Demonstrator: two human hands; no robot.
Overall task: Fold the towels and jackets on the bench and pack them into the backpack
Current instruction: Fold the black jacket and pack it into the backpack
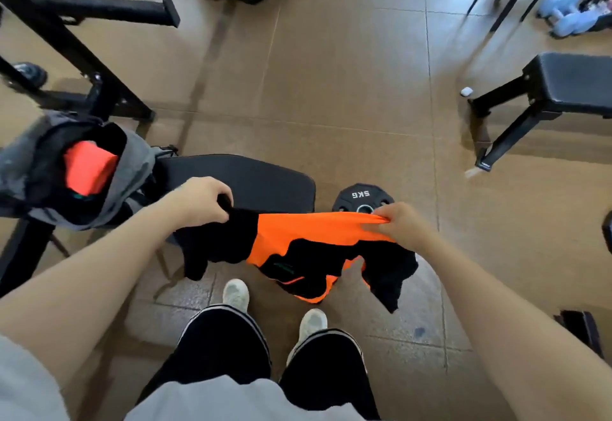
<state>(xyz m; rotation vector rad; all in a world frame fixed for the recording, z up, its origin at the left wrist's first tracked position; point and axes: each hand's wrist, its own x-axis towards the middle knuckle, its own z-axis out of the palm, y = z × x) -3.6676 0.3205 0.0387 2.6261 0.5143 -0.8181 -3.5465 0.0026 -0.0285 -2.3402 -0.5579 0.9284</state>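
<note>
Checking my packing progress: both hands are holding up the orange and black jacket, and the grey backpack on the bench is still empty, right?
Not quite. The left hand and right hand do hold up the orange and black jacket, but the grey backpack on the bench is not empty: the head view shows a folded orange item already inside its open top.

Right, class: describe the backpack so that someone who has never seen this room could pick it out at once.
Start at the black padded bench in front of the person's feet. At its left end stands the grey backpack, its top gaping open. Unlike the other gear around it, it has a folded orange garment showing inside its dark lining.
</note>
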